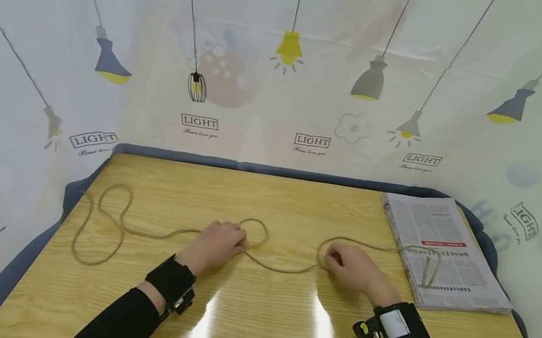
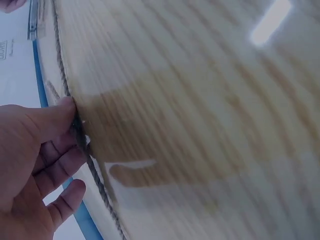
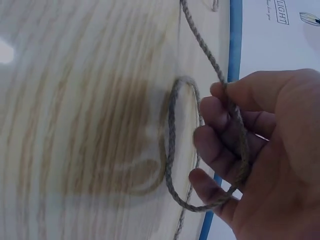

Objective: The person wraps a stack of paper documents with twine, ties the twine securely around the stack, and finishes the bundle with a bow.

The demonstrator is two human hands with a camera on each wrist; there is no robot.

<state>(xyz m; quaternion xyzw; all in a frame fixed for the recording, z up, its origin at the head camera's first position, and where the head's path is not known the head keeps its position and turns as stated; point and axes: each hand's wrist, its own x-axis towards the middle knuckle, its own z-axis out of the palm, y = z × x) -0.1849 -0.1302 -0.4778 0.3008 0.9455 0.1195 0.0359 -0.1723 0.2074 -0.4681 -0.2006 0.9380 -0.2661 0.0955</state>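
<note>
A thin tan braided rope (image 1: 281, 271) runs across the wooden table, with loops at the far left, by the left hand and by the right hand. My left hand (image 1: 218, 244) pinches it where a small loop crosses itself; in the left wrist view the thumb and fingertips (image 2: 65, 107) close on the strand. My right hand (image 1: 352, 265) pinches another part between thumb and index finger, and in the right wrist view a rope loop (image 3: 172, 135) hangs across its curled fingers. Between the hands the rope sags in a shallow curve. Its right end lies on the newspapers.
A stack of newspapers (image 1: 445, 228) lies at the table's right side, partly under the rope. The wooden table (image 1: 254, 317) has a dark blue border (image 1: 251, 168) along its back. A white printed curtain (image 1: 264, 140) encloses the back and sides.
</note>
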